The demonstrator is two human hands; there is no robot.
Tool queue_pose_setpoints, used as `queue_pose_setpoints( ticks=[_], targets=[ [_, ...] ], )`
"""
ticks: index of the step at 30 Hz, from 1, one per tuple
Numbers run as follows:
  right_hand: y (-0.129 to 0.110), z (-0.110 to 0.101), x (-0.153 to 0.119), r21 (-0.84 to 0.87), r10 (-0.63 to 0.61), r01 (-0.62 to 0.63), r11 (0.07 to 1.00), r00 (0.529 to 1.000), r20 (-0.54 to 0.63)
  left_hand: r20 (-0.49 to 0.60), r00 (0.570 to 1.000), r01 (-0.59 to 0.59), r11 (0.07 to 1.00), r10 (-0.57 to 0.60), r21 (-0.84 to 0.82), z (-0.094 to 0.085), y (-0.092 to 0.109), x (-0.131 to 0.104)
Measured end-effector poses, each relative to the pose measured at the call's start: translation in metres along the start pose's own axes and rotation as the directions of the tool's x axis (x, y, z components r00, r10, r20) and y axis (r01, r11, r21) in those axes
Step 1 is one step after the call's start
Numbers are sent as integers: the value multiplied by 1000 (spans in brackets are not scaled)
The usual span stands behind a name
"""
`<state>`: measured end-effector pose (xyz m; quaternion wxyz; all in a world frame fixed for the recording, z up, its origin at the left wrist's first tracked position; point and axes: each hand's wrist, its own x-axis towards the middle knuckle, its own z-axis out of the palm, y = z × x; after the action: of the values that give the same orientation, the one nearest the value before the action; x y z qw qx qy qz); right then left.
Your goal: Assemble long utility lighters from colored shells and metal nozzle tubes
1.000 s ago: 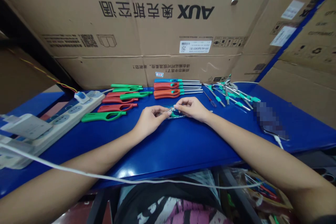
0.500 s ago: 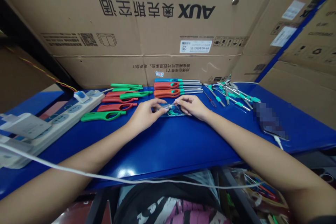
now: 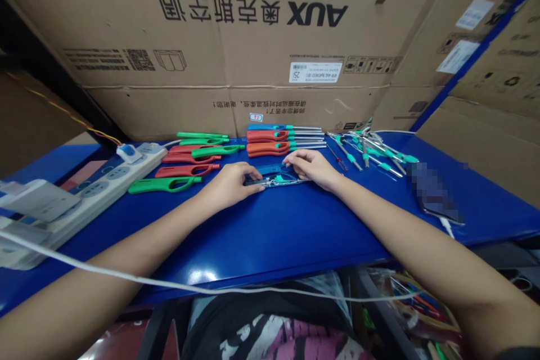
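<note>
A blue lighter shell lies on the blue table between my hands, with an opened lighter body holding teal and metal parts in front of it. My left hand pinches the left end of that opened body between thumb and fingers. My right hand is at its right end, fingers curled together; what its fingertips hold is too small to make out. Behind them lie assembled lighters, a blue one and orange-red ones, with metal tubes pointing right.
Green and red handle shells lie at the left, beside a white power strip. Metal tubes with teal parts are piled at the right, near a phone. A white cable crosses in front; cardboard stands behind.
My left hand has shifted slightly down, and its fingers lie lower on the opened body. My right fingers have drawn back a little from the middle. The blue shell behind shows more.
</note>
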<state>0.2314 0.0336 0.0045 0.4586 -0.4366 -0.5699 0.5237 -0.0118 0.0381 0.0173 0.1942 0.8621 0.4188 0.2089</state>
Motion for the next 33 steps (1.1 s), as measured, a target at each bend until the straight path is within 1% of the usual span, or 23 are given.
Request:
queue_pose_setpoints(
  ticks=[2, 4, 6, 7, 8, 9, 11, 13, 14, 16, 18, 21, 26, 28, 33],
  targets=[
    [2, -2, 1, -34, -6, 5, 999, 1000, -9, 14, 1000, 21, 1000, -21, -11, -1, 1, 0],
    [4, -4, 1, -94, -18, 16, 995, 1000, -17, 29, 1000, 12, 999, -11, -34, -3, 2, 0],
    [5, -6, 1, -204, -79, 77, 976, 997, -3, 39, 999, -10, 999, 12, -53, -3, 2, 0],
    [5, -6, 0, -277, -141, 142, 950, 990, 21, 42, 999, -17, 998, 19, -59, -3, 2, 0],
    [5, -6, -1, -352, -218, 225, 908, 974, 61, 44, 999, -19, 998, 21, -64, -3, 1, 0],
    [5, -6, -2, -419, -297, 319, 850, 948, 118, 46, 999, -17, 998, 20, -67, -3, 1, 0],
    [6, -6, -4, -508, -413, 485, 712, 874, 256, 55, 998, -13, 998, 17, -68, -2, 1, 0],
    [6, -5, -7, -552, -446, 585, 594, 811, 379, 62, 998, -14, 998, 18, -63, -2, 1, 0],
    [6, -5, -7, -569, -442, 613, 548, 790, 425, 60, 998, -14, 998, 18, -63, -2, 1, 0],
    [7, -6, -8, -589, -423, 643, 490, 766, 484, 51, 999, -10, 998, 13, -70, -1, 1, 0],
    [8, -7, -8, -592, -414, 657, 466, 754, 511, 48, 999, 4, 997, 0, -83, -1, 1, 0],
    [9, -8, -7, -584, -421, 668, 461, 744, 519, 59, 998, 22, 996, -17, -91, -1, 2, 0],
    [8, -10, -8, -563, -401, 672, 481, 739, 541, 72, 997, -19, 998, 23, -61, -4, 4, -1],
    [7, -10, -9, -566, -394, 674, 475, 738, 548, 77, 996, -29, 998, 33, -59, -5, 4, -1],
    [6, -10, -10, -552, -395, 693, 465, 720, 571, 75, 997, -6, 998, 10, -59, -4, 3, -1]
  ],
)
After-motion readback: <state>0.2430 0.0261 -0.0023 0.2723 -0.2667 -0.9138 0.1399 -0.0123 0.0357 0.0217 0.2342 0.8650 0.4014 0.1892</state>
